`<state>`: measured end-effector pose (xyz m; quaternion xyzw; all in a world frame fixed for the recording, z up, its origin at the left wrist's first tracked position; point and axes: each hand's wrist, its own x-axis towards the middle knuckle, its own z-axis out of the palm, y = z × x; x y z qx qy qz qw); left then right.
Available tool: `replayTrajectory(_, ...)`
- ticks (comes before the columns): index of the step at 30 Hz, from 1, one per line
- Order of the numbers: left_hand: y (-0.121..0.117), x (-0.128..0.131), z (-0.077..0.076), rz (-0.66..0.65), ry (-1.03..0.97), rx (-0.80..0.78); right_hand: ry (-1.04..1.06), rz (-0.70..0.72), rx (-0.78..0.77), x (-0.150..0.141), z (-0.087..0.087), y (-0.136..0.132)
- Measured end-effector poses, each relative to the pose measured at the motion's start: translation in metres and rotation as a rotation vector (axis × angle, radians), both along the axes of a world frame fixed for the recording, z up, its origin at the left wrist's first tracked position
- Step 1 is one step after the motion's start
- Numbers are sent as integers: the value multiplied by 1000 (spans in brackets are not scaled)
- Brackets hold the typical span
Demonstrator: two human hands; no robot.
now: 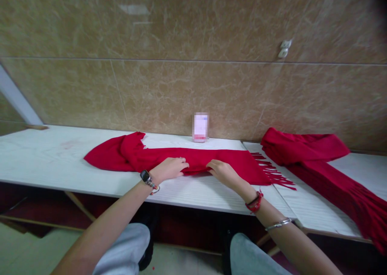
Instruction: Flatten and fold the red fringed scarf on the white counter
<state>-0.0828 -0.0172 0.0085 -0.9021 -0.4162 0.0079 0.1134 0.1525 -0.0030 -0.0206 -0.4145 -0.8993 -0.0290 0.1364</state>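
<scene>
A red scarf lies lengthwise on the white table, its fringe spread at the right end and its left end bunched and folded over. My left hand, with a watch and a beaded bracelet at the wrist, is closed on the scarf's near edge around the middle. A short way to the right, my right hand pinches the same edge between thumb and fingers. The cloth is slightly raised between the two hands. Some fingertips are hidden by the fabric and the hands themselves.
A second red scarf lies folded on the right, its fringed end hanging over the front edge. Behind the first scarf, a blurred-out phone-like object stands against the marbled wall. White sockets or hooks are on the wall.
</scene>
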Motion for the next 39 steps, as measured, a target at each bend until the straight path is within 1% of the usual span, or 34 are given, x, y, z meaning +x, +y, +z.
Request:
replayTrajectory(3,-1,11,-5,-44,28,74,19,-27,-3,2,-1,3)
replayTrajectory(5,0,14,-5,-50,35,76,25,-43,0,3,-2,5)
replayTrajectory(9,1,10,1,-83,97,25,-39,-34,-24,8,0,3)
replayTrajectory(12,-1,6,6,-91,130,23,-112,-12,-47,18,2,-1)
replayTrajectory(16,-6,8,6,-84,121,34,-113,15,-46,35,-4,-3)
replayTrajectory(19,-11,15,3,-37,77,20,-109,43,-22,42,-10,-4)
replayTrajectory(22,-14,27,-1,3,24,26,-108,4,-27,43,-10,-6)
replayTrajectory(25,-13,37,-5,-37,-7,49,-98,-31,-52,40,-6,-7)
replayTrajectory(28,-9,39,-7,-112,7,44,-81,9,-68,40,-4,-6)
replayTrajectory(31,-6,34,-4,-167,29,-22,-34,97,-125,47,-3,-6)
replayTrajectory(34,-6,28,4,-170,0,-120,-42,180,-249,57,-1,-8)
replayTrajectory(37,-6,26,13,-200,-31,-242,-83,189,-383,65,2,-10)
replayTrajectory(39,-3,28,16,-200,-78,-260,-82,188,-440,67,5,-11)
